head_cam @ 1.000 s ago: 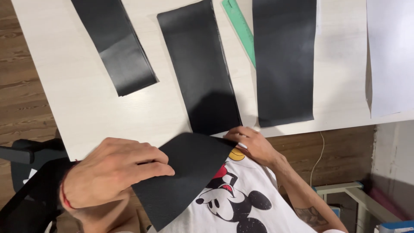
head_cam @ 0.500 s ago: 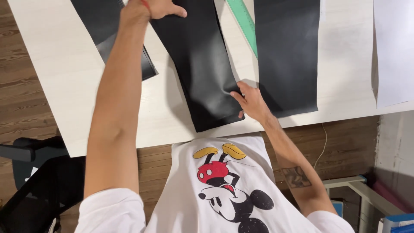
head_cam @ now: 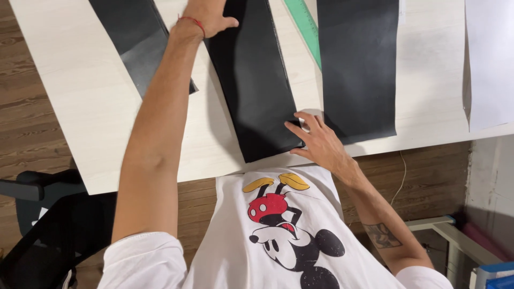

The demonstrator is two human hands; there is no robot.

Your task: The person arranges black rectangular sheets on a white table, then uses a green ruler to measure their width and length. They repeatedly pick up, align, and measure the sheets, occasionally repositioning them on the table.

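Left hand (head_cam: 206,17) half chopped by top edge, fingertips out of frame. All three black sheets run off top too: left sheet (head_cam: 140,43), middle sheet (head_cam: 254,80), right sheet (head_cam: 357,64). Green ruler (head_cam: 306,27) mostly cut off. White paper (head_cam: 490,59) clipped at right edge.

I have a single view, from the camera worn on the head. It looks steeply down over the chest and both outstretched arms onto the pale surface (head_cam: 80,107), close enough that the far part of the surface runs off the top edge. Wooden floor (head_cam: 32,144) shows on the left and below the near edge.
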